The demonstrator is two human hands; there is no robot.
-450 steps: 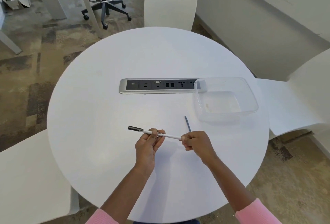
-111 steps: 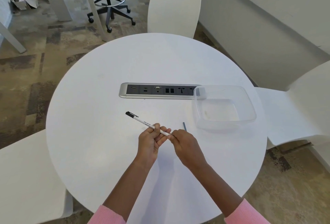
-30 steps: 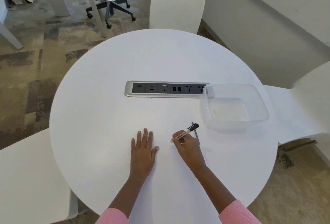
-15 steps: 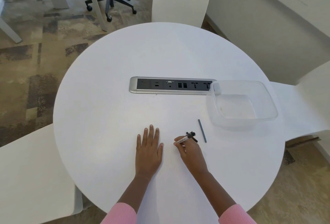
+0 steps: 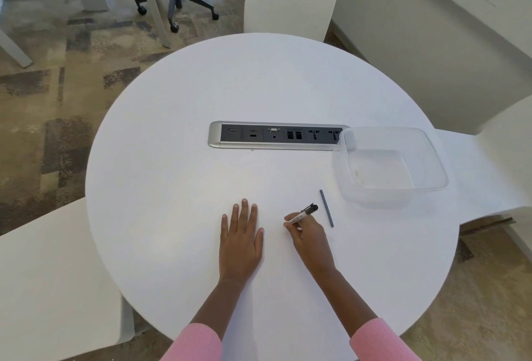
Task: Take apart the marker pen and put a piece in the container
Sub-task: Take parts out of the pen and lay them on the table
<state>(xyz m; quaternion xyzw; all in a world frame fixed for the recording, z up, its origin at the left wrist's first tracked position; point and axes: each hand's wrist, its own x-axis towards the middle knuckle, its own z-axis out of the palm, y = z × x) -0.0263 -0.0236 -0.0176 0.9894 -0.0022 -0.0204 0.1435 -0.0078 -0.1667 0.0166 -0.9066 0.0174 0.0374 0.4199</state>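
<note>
Head cam, looking down on round white table (image 5: pixel 172 130). Ref landmark = clear plastic container (image 5: pixel 374 200); its far-left corner sits over the end of the socket panel (image 5: pixel 276 135).

- L hand (image 5: pixel 241 241): well left of container, palm down, flat on tabletop, fingers straight, holding nothing.
- R hand (image 5: pixel 309 238): between L hand and container, fingers curled, pinching white barrel of marker pen (image 5: pixel 305 213). Pen's black end points toward container.
- Thin grey rod (image 5: pixel 326 208): lies loose on tabletop near container's near-left corner, not touching it, between pen and container wall. Apart from R hand too.
- We can't tell if pen's lower end touches table; fingers hide it.
- White chair seat (image 5: pixel 489 176) just right of container.
</note>
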